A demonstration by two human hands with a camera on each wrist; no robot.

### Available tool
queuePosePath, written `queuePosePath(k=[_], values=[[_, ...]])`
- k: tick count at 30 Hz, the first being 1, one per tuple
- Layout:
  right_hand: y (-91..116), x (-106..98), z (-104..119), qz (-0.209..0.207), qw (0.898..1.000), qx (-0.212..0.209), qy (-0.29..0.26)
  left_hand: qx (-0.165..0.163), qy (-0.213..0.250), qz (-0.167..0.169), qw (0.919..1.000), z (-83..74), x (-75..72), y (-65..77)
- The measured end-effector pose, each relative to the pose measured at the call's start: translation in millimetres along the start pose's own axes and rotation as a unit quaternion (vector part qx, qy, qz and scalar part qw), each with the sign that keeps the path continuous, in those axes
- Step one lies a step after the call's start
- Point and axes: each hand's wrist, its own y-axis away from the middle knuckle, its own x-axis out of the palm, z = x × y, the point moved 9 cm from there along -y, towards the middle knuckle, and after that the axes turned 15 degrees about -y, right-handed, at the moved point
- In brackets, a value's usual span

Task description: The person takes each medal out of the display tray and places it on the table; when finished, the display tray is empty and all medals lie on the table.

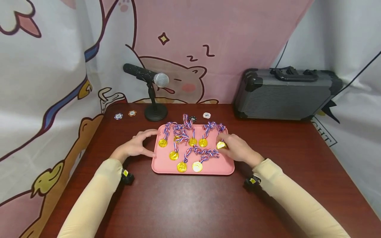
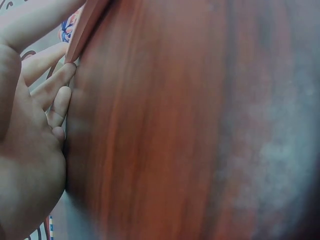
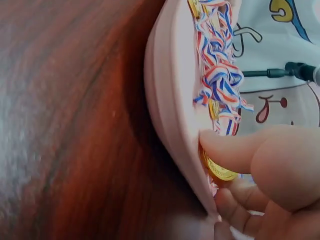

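A pink tray (image 1: 208,169) lies on the table with several gold medals on it, their red, white and blue striped ribbons knotted up. My right hand (image 1: 238,149) is over the tray's right side. It pinches a gold medal (image 1: 221,145) between thumb and fingers; in the right wrist view this medal (image 3: 222,172) shows between the thumb (image 3: 230,150) and the curled fingers. At the tray's left edge, my left hand (image 1: 135,144) is spread, with thumb and fingertips touching the rim (image 2: 82,37). Other medals (image 1: 182,167) lie near the tray's front and middle.
Behind the tray, a microphone (image 1: 146,74) stands on a round black base. A dark case (image 1: 282,94) sits at the back right. Several poker chips (image 1: 118,116) lie along the table's back edge. Printed cloth (image 1: 238,39) hangs behind.
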Motion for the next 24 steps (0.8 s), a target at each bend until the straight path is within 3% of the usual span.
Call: queuePosePath(k=[6,13,19,24], values=[[3.6,-29.5,-15.1,-0.057,0.994,0.011,-0.088,0.002,0.002,-0.001,1.0000,-2.3,1.0,-0.4],[9.6,-85.9,-28.7,-0.149,0.970,0.011,-0.190,-0.005,-0.002,-0.003,1.0000,-2.8,0.5,1.0],[13.1,-126.4,-39.9,-0.207,0.958,0.041,-0.195,-0.007,0.000,-0.006,1.0000,-1.9,-0.4,1.8],[17.0,-129.8,-51.8,-0.234,0.950,0.026,-0.204,-0.004,0.004,-0.008,1.0000,-2.8,-1.6,1.6]])
